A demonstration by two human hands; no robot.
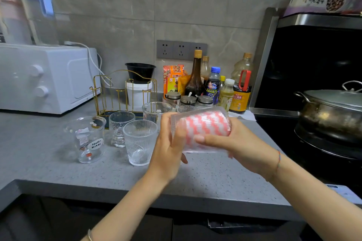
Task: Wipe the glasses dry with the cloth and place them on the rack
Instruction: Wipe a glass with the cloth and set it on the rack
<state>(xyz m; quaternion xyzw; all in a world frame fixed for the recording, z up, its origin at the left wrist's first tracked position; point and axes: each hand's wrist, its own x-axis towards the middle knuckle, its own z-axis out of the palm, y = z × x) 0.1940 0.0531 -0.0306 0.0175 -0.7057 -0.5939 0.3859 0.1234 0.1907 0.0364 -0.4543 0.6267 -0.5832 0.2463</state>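
l hand (168, 144) + r hand (238, 147) both grip ribbed glass (197, 113) w/ cloth (207, 125) inside.

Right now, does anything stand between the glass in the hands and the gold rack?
Yes. Three upright glasses stand along that way: a smooth glass next to the left hand, and a patterned glass and a ribbed glass before the gold rack. The held glass probably must pass over them.

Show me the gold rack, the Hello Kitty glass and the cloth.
gold rack (103, 113): head view, base tray.
Hello Kitty glass (86, 141): head view, side wall.
cloth (203, 127): head view, pink-striped middle.
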